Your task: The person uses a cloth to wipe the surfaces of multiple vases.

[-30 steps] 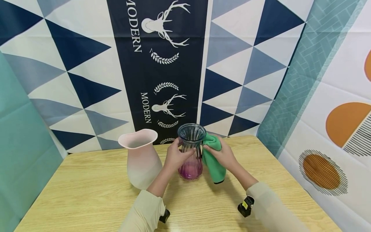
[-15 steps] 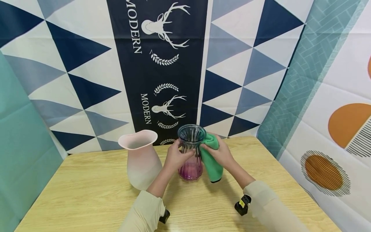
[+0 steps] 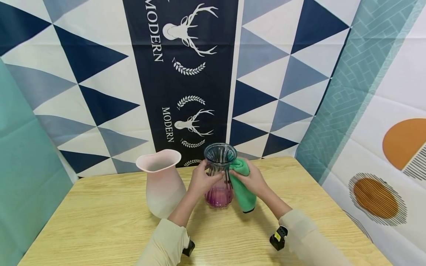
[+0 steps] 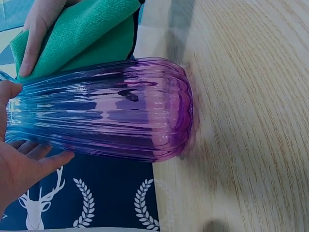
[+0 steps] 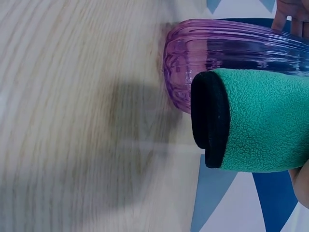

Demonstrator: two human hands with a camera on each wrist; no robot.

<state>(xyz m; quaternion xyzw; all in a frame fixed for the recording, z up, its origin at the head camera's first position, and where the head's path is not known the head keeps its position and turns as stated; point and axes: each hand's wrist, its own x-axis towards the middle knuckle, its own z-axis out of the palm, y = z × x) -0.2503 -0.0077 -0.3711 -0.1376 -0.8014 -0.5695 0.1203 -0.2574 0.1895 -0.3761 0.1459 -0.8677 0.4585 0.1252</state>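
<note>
A ribbed glass vase (image 3: 218, 192), blue at the rim and fading to purple at the base, stands upright on the wooden table. My left hand (image 3: 203, 180) grips it round the narrow neck, thumb in front. In my right hand (image 3: 253, 180) is a folded green cloth (image 3: 243, 192) with a black edge, held against the vase's right side just under the rim. The left wrist view shows the cloth (image 4: 91, 34) touching the glass beside the left thumb. From the right wrist, the cloth (image 5: 265, 121) covers part of the vase (image 5: 193, 53).
A pale pink-and-white vase (image 3: 164, 192) with a wavy mouth stands to the left, close to my left forearm. The table (image 3: 110, 225) ends at a patterned backdrop (image 3: 186, 81) behind, with hung sheets on both sides.
My right hand has moved slightly left and down with the cloth along the vase's side. The left hand and both vases stay in place.
</note>
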